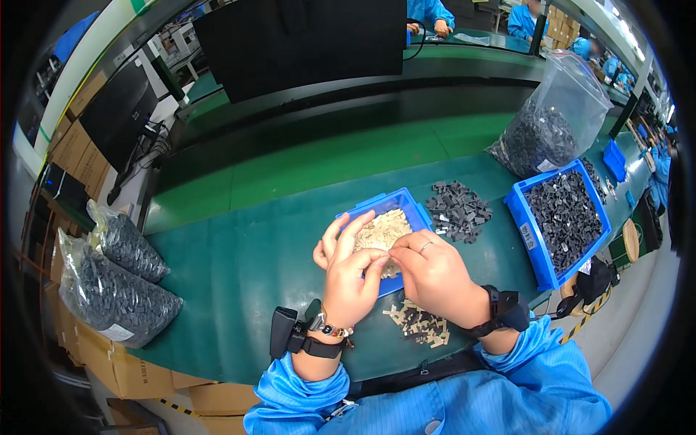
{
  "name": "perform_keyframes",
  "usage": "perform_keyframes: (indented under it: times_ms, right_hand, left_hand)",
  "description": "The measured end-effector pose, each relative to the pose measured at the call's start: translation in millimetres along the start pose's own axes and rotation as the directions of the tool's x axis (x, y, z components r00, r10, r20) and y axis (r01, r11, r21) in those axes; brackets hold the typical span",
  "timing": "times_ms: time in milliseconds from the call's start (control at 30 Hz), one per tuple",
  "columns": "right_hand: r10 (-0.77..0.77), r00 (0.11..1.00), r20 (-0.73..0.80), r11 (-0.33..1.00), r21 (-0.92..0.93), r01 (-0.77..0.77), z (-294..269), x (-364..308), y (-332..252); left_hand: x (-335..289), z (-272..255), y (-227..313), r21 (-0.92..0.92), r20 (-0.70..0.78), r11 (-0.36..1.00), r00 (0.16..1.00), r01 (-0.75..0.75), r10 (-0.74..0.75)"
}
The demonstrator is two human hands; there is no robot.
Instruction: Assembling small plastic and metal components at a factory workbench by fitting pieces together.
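Observation:
My left hand (351,283) and my right hand (436,277) meet over a small blue bin (415,206). Thumb and forefinger of each are pinched together, fingertip to fingertip. Whatever sits between them is too small and covered to name; the left hand's other fingers are raised. Small beige pieces (380,230) fill the bin under my hands. Just beyond my right hand lies a loose pile of dark grey plastic pieces (459,210). A smaller pile of mixed beige and dark pieces (419,324) is on the green mat below my right wrist.
A larger blue bin (531,239) of dark pieces stands at the right, with a big clear bag (545,134) of them behind it. Two filled bags (119,293) sit at the left edge. A black panel (301,47) rises at the back. Co-workers in blue sit beyond.

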State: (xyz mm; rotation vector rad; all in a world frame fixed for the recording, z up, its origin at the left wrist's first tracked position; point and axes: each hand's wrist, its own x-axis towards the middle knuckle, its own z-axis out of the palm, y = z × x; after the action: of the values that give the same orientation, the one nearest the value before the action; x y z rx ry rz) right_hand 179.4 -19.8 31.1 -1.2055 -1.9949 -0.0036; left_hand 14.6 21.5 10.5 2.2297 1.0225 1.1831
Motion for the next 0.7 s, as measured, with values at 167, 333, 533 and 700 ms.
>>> perform_keyframes:
  times_ms: [167, 333, 533, 700]
  right_hand:
    - [0.068, 0.997, 0.025, 0.995, 0.066, -0.07, 0, 1, 2]
    - [0.131, 0.991, 0.016, 0.989, 0.066, -0.131, -2, 0, 3]
    - [0.211, 0.977, 0.024, 0.977, 0.027, -0.212, -9, -1, 9]
    - [0.126, 0.988, -0.094, 0.971, 0.217, -0.103, -2, 1, 9]
  left_hand:
    - [0, 0, 0, 0.064, 0.01, 0.998, 1.0, -0.028, 0.028]
    - [0, 0, -1, 0.027, 0.007, 1.0, 1.0, 0.003, -0.003]
    - [1, -1, -5, 0.038, -0.02, 0.999, 1.0, 0.014, -0.013]
    - [0, 0, -6, 0.024, -0.019, 1.0, 1.0, 0.019, -0.019]
